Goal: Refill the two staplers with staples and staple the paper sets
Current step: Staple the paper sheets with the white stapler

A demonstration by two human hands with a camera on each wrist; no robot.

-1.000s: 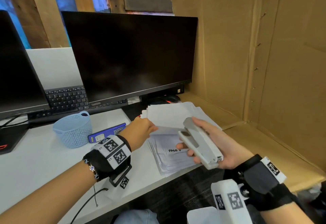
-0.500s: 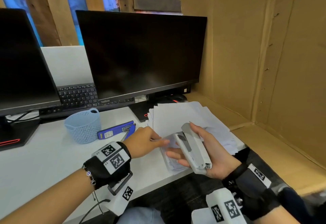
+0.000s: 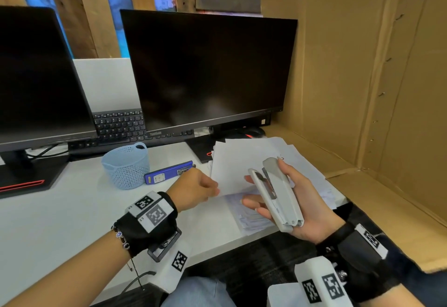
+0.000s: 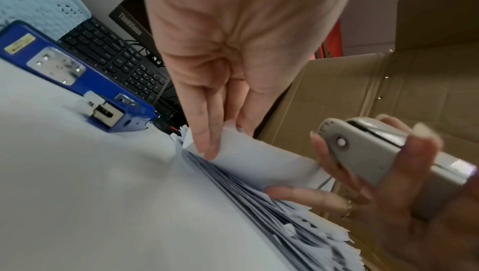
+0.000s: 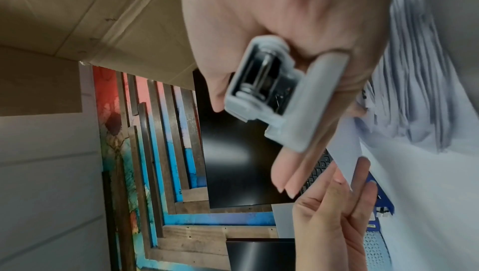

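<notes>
Palm-up right hand [image 3: 297,200] grips the grey stapler [image 3: 278,193]; left hand [image 3: 193,189] apparently pinches a paper sheet [image 3: 232,164].

Since a second ago: left hand [image 3: 193,189] drawn back toward the body from the far part of the paper stack [image 3: 261,219], now pinching the near left corner of a lifted white sheet [image 3: 232,169] instead of reaching over the pile. Sheet raised off the stack at that corner, tilted up toward the monitors. Right hand [image 3: 297,207] with the grey stapler [image 3: 275,195] shifted slightly, stapler turned more upright, nose pointing away toward the screen, fingers spread under its base just beside the sheet's edge. Blue stapler [image 3: 169,172], half hidden by the left wrist earlier, now fully exposed beside the basket.
</notes>
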